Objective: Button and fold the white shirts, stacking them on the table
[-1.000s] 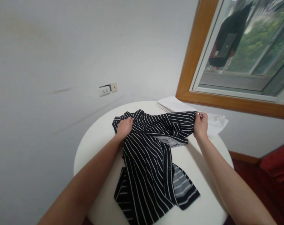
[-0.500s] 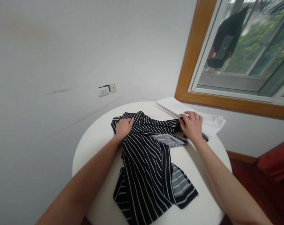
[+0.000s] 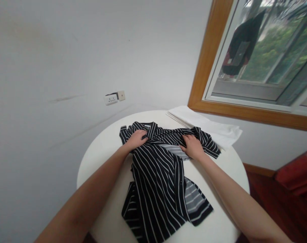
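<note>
A black shirt with white stripes (image 3: 155,179) lies spread on a round white table (image 3: 102,158), its collar toward the wall and its hem toward me. My left hand (image 3: 137,139) is closed on the cloth beside the collar, the fingertips at the collar's edge. On the right side of the chest rests my right hand (image 3: 193,147), thumb and fingers apart over the fabric near the turned-back front panel, whose greyish inner side shows. The right sleeve (image 3: 210,145) stretches out past this hand, its cuff end near the white cloth.
A folded white cloth (image 3: 209,126) lies at the table's back right, partly over the edge. Behind stands a white wall with a socket (image 3: 110,99). A wood-framed window (image 3: 200,91) is at the right, and a red fabric (image 3: 297,168) hangs lower right.
My right hand has let go of the bunched sleeve and moved left onto the chest; the sleeve now lies flatter. My left hand has shifted slightly right at the collar, which stands more open.
</note>
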A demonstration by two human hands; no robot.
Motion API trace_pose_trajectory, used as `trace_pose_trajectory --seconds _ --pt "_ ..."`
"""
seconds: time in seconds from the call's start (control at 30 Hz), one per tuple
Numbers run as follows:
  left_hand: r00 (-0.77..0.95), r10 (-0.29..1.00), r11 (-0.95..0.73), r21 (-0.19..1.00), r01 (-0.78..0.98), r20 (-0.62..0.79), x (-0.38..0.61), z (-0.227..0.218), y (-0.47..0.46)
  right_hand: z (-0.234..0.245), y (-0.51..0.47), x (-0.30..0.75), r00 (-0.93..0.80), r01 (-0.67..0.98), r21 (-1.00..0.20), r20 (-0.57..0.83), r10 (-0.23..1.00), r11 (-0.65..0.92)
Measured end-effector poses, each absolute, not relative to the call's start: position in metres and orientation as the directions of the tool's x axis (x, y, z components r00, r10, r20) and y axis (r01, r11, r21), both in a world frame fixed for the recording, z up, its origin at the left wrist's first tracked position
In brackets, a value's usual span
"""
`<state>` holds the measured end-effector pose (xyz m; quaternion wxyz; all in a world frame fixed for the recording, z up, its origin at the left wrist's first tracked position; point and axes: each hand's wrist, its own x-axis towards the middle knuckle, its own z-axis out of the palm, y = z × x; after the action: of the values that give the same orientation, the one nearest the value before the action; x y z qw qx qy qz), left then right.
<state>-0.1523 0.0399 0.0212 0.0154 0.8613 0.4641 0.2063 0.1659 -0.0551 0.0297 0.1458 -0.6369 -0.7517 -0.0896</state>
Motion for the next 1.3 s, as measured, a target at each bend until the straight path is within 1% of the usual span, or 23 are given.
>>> trace_pose_trajectory --seconds 0.1,0.23,0.3,0.4,0.57,0.67,0.73,0.83,0.9,0.97,1.03,1.07,1.1,1.13,1.2,1.27,1.3 --pt "0.447 0.822 -0.534 0.203 0.821 0.353 -0.148 0.021 0.039 0.028 -0.057 0.162 -0.058 0.997 -0.033 0.293 0.954 0.07" --pt "0.369 0.845 -0.471 0.211 0.857 0.387 -0.147 0.02 0.038 0.03 -0.059 0.154 0.006 1.0 -0.003 0.262 0.965 -0.005" --pt "0.309 0.863 -0.421 0.23 0.877 0.4 -0.148 0.018 0.039 0.031 -0.06 0.152 -0.004 1.0 0.008 0.248 0.969 0.002" --pt "0.236 0.886 -0.355 0.257 0.899 0.399 -0.149 0.017 0.038 0.033 -0.06 0.151 -0.069 0.998 0.018 0.251 0.966 0.066" --pt "0.195 0.895 -0.321 0.275 0.906 0.402 -0.15 0.02 0.035 0.037 -0.06 0.147 -0.126 0.992 0.012 0.288 0.949 0.128" --pt "0.165 0.902 -0.29 0.278 0.916 0.398 -0.15 0.025 0.031 0.042 -0.061 0.147 -0.098 0.991 -0.049 0.374 0.922 0.125" --pt "0.129 0.909 -0.253 0.278 0.927 0.397 -0.149 0.029 0.027 0.047 -0.061 0.151 -0.072 0.982 -0.123 0.446 0.892 0.141" --pt "0.062 0.92 -0.177 0.271 0.946 0.387 -0.146 0.034 0.022 0.054 -0.058 0.161 -0.067 0.923 -0.281 0.556 0.828 0.263" --pt "0.037 0.922 -0.149 0.267 0.952 0.385 -0.145 0.037 0.02 0.058 -0.055 0.167 -0.056 0.831 -0.41 0.61 0.79 0.376" --pt "0.024 0.921 -0.141 0.273 0.952 0.389 -0.145 0.038 0.02 0.062 -0.053 0.171 -0.004 0.685 -0.588 0.586 0.81 0.429" --pt "0.018 0.923 -0.137 0.285 0.949 0.385 -0.145 0.038 0.02 0.063 -0.054 0.17 0.054 0.462 -0.794 0.47 0.881 0.395" --pt "0.018 0.925 -0.138 0.291 0.947 0.38 -0.145 0.037 0.02 0.064 -0.055 0.169 0.07 0.328 -0.875 0.399 0.914 0.356" --pt "0.019 0.927 -0.139 0.294 0.946 0.375 -0.145 0.037 0.02 0.064 -0.055 0.167 0.079 0.193 -0.929 0.335 0.939 0.315" --pt "0.023 0.929 -0.14 0.295 0.945 0.369 -0.145 0.036 0.02 0.064 -0.056 0.165 0.083 0.073 -0.958 0.284 0.955 0.279" --pt "0.028 0.932 -0.141 0.29 0.947 0.362 -0.145 0.036 0.02 0.063 -0.055 0.162 0.095 -0.104 -0.962 0.242 0.966 0.251" --pt "0.03 0.932 -0.14 0.281 0.949 0.362 -0.145 0.035 0.021 0.061 -0.051 0.163 0.135 -0.201 -0.937 0.261 0.956 0.285" --pt "0.029 0.931 -0.139 0.279 0.95 0.363 -0.146 0.035 0.021 0.06 -0.048 0.165 0.166 -0.219 -0.923 0.284 0.944 0.316"
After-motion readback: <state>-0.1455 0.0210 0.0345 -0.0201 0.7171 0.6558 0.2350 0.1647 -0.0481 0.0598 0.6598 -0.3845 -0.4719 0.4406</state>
